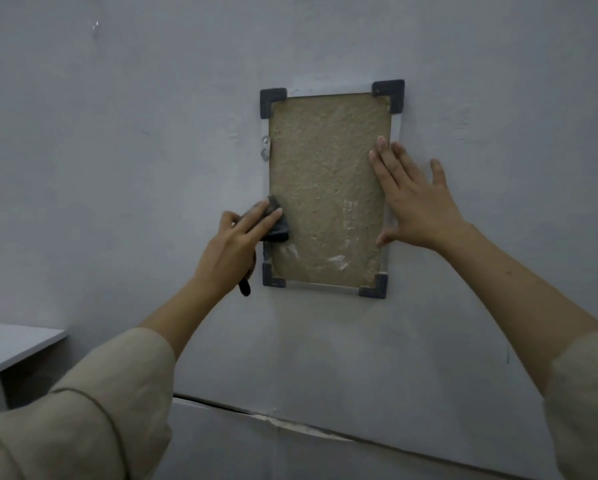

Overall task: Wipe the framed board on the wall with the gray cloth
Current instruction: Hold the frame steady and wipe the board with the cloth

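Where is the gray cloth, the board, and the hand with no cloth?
gray cloth (279, 227): head view, on the dark fold below the fingers.
framed board (325, 174): head view, on the bare tan middle.
right hand (416, 199): head view, on the back of the hand.

No legible text, label, brand, number or sign anywhere in the head view. Checked framed board (328, 188): bare tan surface with white smears only (not lettering). Checked dark corner caps and metal frame strips: unmarked. Checked gray cloth (277, 226) and wall (117, 168): plain, nothing printed
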`<state>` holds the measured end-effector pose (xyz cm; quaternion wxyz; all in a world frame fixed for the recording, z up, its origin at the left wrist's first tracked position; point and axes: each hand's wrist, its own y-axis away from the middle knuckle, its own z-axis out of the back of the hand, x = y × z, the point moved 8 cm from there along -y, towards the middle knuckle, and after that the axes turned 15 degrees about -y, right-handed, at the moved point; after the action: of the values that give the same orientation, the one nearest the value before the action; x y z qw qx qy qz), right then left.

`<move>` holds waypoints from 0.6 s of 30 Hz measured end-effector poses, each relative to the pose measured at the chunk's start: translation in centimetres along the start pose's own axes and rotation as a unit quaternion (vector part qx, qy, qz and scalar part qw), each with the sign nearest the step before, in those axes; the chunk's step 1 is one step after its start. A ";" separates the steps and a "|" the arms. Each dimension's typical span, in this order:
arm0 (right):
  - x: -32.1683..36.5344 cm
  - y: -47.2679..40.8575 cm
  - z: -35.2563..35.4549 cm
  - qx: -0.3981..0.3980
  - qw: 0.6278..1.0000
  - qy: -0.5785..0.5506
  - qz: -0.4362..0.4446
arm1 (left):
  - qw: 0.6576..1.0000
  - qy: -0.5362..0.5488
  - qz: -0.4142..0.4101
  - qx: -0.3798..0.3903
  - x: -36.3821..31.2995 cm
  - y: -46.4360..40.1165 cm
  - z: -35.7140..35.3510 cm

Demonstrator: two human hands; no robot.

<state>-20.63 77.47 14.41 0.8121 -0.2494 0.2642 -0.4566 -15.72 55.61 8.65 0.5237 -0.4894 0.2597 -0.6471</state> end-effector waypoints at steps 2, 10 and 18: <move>0.0 0.0 0.1 0.001 1.000 -0.002 -0.001 | 0.996 -0.006 -0.083 0.012 -1.7 1.2 -0.1; 0.0 0.0 0.1 0.004 1.000 0.000 -0.002 | 0.998 0.039 0.037 -0.031 1.8 -3.0 1.6; 0.0 0.0 0.0 0.002 1.000 0.001 -0.005 | 0.998 0.040 -0.050 0.000 -2.1 0.8 -0.9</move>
<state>-20.66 77.45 14.39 0.8097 -0.2488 0.2631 -0.4619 -16.25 57.19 6.87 0.4801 -0.4750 0.2555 -0.6917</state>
